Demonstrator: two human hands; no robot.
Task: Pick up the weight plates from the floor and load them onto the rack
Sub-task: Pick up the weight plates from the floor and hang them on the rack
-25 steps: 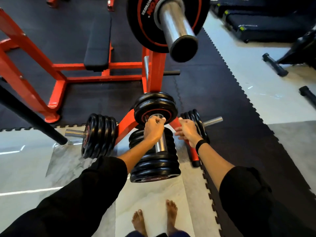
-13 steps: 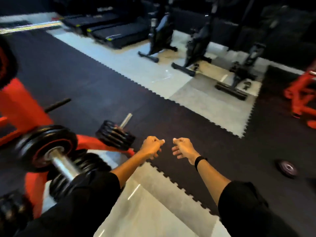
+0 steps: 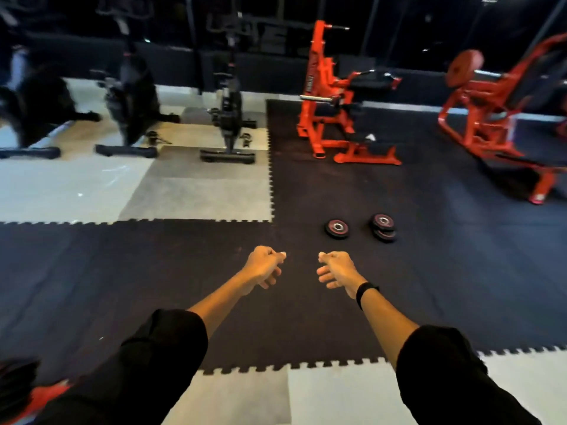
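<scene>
Small black weight plates with red rings lie on the dark rubber mat ahead: a single plate (image 3: pixel 337 228) on the left and a short stack of plates (image 3: pixel 384 227) to its right. My left hand (image 3: pixel 263 266) and my right hand (image 3: pixel 335 269) are held out in front of me, fingers loosely curled, holding nothing. Both hands are well short of the plates. My right wrist wears a black band. The red rack shows only as a blurred corner (image 3: pixel 46 394) at the lower left edge.
Two red gym machines (image 3: pixel 334 118) (image 3: pixel 497 124) stand beyond the plates. Black exercise bikes (image 3: pixel 230 118) line the pale floor at the back left. Dark interlocking mats (image 3: pixel 153 271) cover the floor between me and the plates; grey tiles lie underfoot.
The view has swung right, away from the loaded rack, and the floor plates are now ahead. My left hand let go of the rack's peg; both hands stay curled and empty.
</scene>
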